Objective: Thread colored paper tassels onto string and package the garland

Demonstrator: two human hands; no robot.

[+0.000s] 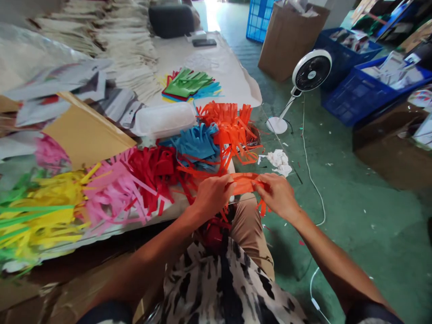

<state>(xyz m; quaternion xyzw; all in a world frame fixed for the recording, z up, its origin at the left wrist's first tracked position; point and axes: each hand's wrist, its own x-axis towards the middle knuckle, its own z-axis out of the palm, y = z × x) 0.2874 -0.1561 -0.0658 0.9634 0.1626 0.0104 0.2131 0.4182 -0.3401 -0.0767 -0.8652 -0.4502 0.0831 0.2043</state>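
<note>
Between my two hands stretches an orange fringed strip (245, 183), held above my lap by its ends. My left hand (216, 191) is closed on one end, and my right hand (276, 193) pinches the other; cut strands dangle below. Just beyond lies a pile of orange fringe (231, 123) at the table's corner. Blue fringe (195, 144), red fringe (153, 173), pink fringe (113, 191) and yellow fringe (54, 202) lie in heaps leftward along the table edge.
On the table (232, 67) are a white plastic tray (165, 119), a stack of coloured fringed sheets (191, 83) and a tan envelope (89, 132). A white fan (311, 72) stands on the floor at right, its cable trailing. Blue crates (354, 96) and a cardboard box (290, 40) stand behind.
</note>
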